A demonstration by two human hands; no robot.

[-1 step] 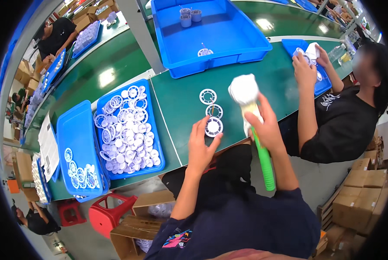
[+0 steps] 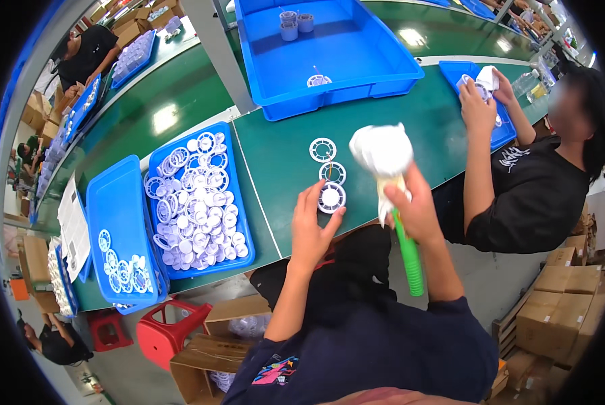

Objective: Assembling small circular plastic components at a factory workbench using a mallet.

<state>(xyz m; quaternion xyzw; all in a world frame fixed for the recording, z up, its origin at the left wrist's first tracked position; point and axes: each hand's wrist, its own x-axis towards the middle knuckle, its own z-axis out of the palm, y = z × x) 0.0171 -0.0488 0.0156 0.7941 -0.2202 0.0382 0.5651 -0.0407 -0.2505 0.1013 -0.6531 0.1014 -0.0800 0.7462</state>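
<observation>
In my right hand (image 2: 414, 206) is a hammer (image 2: 407, 253) with a ribbed green handle, held upright over the table's front edge. Its head is bundled in white wrapping, so the head's own shape is hidden. My left hand (image 2: 312, 226) rests on the green table, thumb and fingers spanning the edge of a white plastic ring (image 2: 331, 197) with a solid round disc in its middle. Just beyond it lie two more spoked white rings, a middle one (image 2: 332, 173) and a far one (image 2: 323, 150). A thin orange wire runs over the middle ring.
Left of my hands, a blue tray (image 2: 247, 233) is heaped with white rings and discs; another blue tray (image 2: 110, 196) beside it holds fewer. A big blue bin (image 2: 356, 91) stands behind. At right a co-worker (image 2: 532, 189) handles white parts over a blue tray. A red stool (image 2: 171, 331) stands below.
The hammer's wrapped head has tipped slightly down and toward me, its handle shifting a little left. My left hand stays at the ring.
</observation>
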